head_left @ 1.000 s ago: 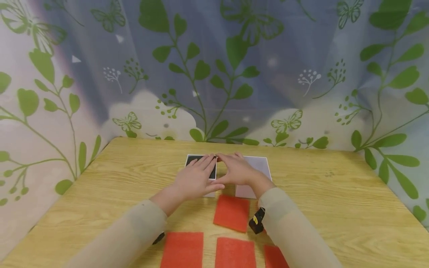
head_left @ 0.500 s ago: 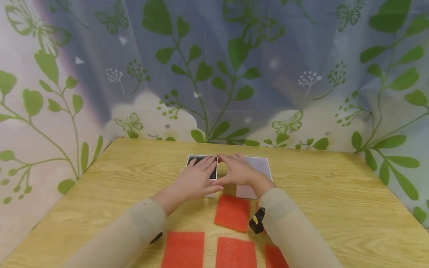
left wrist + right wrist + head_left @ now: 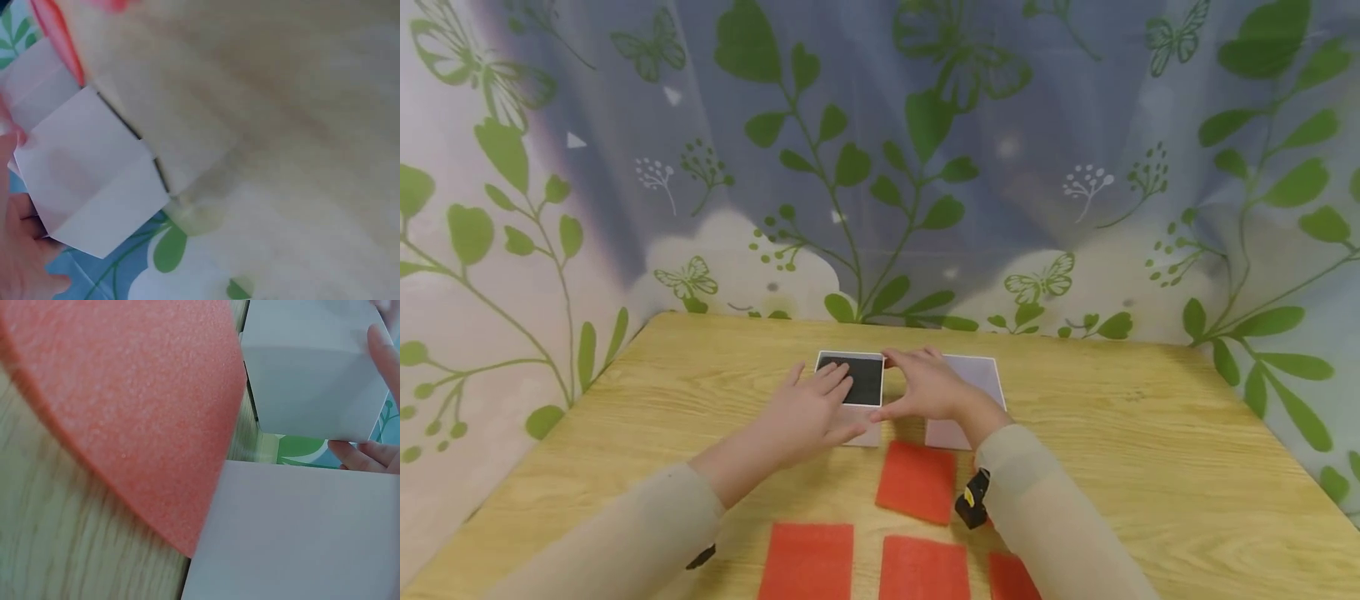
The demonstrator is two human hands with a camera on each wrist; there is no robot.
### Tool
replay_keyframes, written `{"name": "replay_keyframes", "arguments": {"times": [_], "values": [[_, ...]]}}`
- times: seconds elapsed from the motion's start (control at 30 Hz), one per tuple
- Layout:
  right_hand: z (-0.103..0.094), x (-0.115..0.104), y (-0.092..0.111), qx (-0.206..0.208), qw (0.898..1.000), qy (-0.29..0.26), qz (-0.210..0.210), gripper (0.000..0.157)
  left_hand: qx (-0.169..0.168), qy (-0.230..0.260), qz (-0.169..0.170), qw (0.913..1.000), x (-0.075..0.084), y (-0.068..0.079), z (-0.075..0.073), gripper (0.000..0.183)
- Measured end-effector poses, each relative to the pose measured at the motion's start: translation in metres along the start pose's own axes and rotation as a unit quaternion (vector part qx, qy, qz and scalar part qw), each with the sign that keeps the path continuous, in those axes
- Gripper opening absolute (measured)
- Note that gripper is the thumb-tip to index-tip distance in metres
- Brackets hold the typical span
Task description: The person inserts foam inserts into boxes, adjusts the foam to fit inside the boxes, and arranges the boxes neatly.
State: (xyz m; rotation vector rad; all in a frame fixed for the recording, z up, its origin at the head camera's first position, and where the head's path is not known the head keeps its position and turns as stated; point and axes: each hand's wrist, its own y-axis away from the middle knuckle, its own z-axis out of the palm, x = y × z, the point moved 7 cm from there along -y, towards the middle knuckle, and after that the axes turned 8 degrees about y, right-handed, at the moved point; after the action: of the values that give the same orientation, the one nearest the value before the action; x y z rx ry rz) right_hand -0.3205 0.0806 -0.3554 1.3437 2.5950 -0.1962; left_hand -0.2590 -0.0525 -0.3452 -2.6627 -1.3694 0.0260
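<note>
A white-sided box (image 3: 871, 385) with a dark inset top stands at the middle back of the table. My left hand (image 3: 801, 417) lies over its left part with fingers straight and spread; whether the fingertips touch the dark surface, I cannot tell. My right hand (image 3: 928, 385) grips the box's right side, thumb near its front corner and fingers at the back. Just right of that hand, partly hidden by it, is a second, pale box (image 3: 981, 375). The right wrist view has fingers (image 3: 362, 456) behind the white box (image 3: 312, 387). Its wall (image 3: 87, 169) fills the left of the left wrist view.
Red felt-like squares lie in front of the boxes: one (image 3: 917, 482) close by, others nearer the front edge (image 3: 808, 562), (image 3: 925, 571) and one (image 3: 1011, 575) partly under the right sleeve. A leaf-patterned curtain (image 3: 880, 167) hangs behind the wooden table (image 3: 700, 367).
My left hand has slid left and toward me, uncovering more of the box's dark top. The right hand has kept its place on the box's right side.
</note>
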Motion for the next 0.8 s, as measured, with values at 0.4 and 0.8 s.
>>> {"name": "replay_keyframes", "arguments": {"times": [0.4, 0.8], "values": [[0.0, 0.002, 0.002, -0.008, 1.0, -0.008, 0.018, 0.107, 0.106, 0.006, 0.096, 0.9897, 0.015, 0.016, -0.011, 0.046], [-0.001, 0.0, 0.001, -0.005, 1.0, -0.003, 0.014, 0.106, 0.165, -0.023, 0.064, 0.984, 0.01, 0.016, -0.022, 0.023]]}}
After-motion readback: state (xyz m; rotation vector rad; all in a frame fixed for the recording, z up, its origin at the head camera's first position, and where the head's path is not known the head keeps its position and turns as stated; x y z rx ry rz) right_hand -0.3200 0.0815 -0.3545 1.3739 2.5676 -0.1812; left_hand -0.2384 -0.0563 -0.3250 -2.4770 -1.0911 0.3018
